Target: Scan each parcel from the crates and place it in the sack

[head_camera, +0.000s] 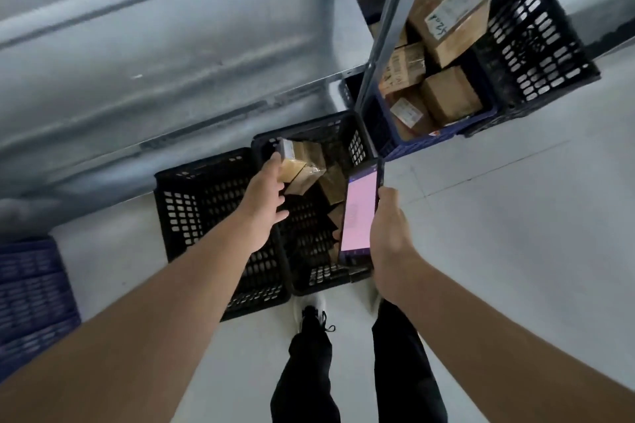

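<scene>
My left hand (264, 196) grips a small brown cardboard parcel (300, 165), wrapped in clear tape, above a black crate (309, 271) on the floor. A few more brown parcels (331, 184) lie in that crate, partly hidden by the phone. My right hand (388, 237) holds a phone (359, 213) upright beside the parcel, its screen lit pink. No sack is in view.
An empty black crate (206, 216) stands left of the first. A blue crate (439, 134) with several cardboard boxes (446, 21) sits at the upper right, next to another black crate (539, 41). Metal shelving (171, 45) fills the upper left. A blue crate (31, 288) is at the left edge.
</scene>
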